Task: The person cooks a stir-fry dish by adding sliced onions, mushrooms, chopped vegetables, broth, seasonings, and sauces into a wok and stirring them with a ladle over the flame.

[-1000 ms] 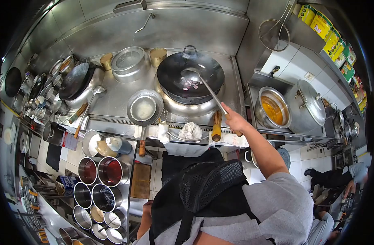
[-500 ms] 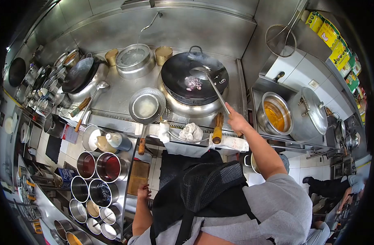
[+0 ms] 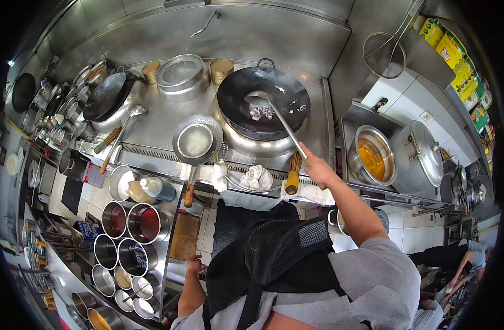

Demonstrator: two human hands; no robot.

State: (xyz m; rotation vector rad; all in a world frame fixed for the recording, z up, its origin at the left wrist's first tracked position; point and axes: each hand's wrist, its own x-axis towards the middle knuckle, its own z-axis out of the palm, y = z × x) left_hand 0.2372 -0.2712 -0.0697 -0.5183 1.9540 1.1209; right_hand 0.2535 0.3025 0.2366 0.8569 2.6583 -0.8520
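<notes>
A long-handled ladle (image 3: 285,123) is gripped near its wooden end by my right hand (image 3: 317,167). Its bowl rests inside the black wok (image 3: 235,91), against sliced purple onion (image 3: 261,113) at the bottom. My left hand (image 3: 194,264) hangs low beside my apron, near the edge of the pot counter; its fingers look curled, but whether they hold anything is too small to tell. A strainer (image 3: 197,141) lies over a round pan left of the wok. Below the wok, a bamboo brush (image 3: 293,174) stands near my right hand.
Metal pots of sauces (image 3: 147,223) and seasonings fill the lower left counter. A basin of orange liquid (image 3: 371,157) and a lidded pot (image 3: 422,157) stand at right. A wire skimmer (image 3: 384,55) hangs above them. A co-worker (image 3: 463,256) bends at far right.
The ladle bowl has shifted within the wok, ending further left over the onion. My left hand has risen into fuller view beside the apron. The view has shifted slightly.
</notes>
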